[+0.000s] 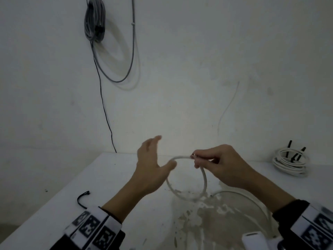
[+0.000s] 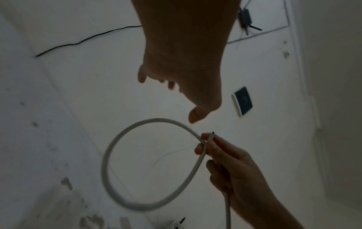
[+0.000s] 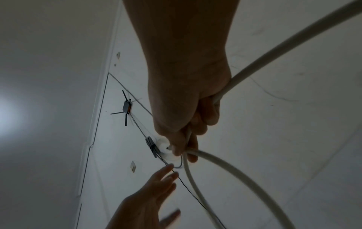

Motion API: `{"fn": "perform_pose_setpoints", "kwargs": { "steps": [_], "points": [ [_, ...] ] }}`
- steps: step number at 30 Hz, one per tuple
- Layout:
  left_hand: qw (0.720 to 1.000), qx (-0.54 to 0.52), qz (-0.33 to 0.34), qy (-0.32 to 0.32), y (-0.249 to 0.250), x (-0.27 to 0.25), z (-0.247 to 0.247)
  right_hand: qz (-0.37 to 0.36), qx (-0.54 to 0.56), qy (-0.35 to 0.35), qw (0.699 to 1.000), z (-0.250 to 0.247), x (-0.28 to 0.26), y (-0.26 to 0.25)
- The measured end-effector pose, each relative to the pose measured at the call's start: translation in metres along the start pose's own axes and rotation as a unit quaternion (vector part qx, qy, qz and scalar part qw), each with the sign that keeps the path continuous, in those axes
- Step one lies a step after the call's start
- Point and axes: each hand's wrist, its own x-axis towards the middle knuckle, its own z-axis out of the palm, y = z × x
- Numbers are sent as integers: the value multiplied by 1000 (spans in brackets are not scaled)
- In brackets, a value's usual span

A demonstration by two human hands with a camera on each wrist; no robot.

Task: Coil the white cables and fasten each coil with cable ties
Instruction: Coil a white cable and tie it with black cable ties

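Observation:
A white cable (image 1: 204,179) forms one loop above the table (image 1: 54,204). My right hand (image 1: 195,158) pinches the loop where the cable's end crosses it. The rest of the cable (image 1: 239,195) trails down towards the lower right. In the left wrist view the loop (image 2: 106,162) hangs from the right hand's fingers (image 2: 211,148). My left hand (image 1: 159,153) is open with straight fingers just left of the loop. Its thumb (image 2: 195,116) lies close to the top of the loop, and I cannot tell whether it touches. A black cable tie (image 1: 82,196) lies on the table at the left.
A tied coil of white cable (image 1: 290,164) sits at the table's far right by the wall. A grey cable bundle (image 1: 94,18) hangs on the wall at upper left, with a thin black wire (image 1: 104,109) running down. A white device (image 1: 252,239) lies at the near edge.

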Motion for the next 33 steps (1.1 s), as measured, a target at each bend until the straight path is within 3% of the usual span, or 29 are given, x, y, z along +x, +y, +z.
{"fn": "perform_pose_setpoints", "kwargs": {
  "steps": [1,3,7,9,12,16,20,28,31,33],
  "points": [
    [997,55,57,-26,3,-1,1,-3,1,-31,1000,2,-1,-3],
    [987,77,99,-98,7,-1,1,-16,21,-66,997,3,-1,-9],
    [974,-125,45,-184,14,-2,-2,-32,27,-65,997,2,0,-14],
    [949,-235,20,-207,18,-4,-7,-71,-17,-69,995,2,2,-16],
    [930,-280,15,-236,22,-5,-12,-93,-52,-52,993,3,3,-20],
    [947,-218,10,-236,22,-3,-10,-92,-58,-28,994,5,0,-25],
    [926,-294,-12,-236,16,0,-21,-37,21,-40,998,-3,1,-21],
    [930,-322,-25,-174,7,7,-37,-32,16,2,999,-28,3,-16],
    [906,-403,-43,-122,12,9,-34,-2,57,13,998,-21,2,-16],
    [866,-491,-78,-48,18,13,-28,35,113,6,993,-12,1,-20]
  ]
}}
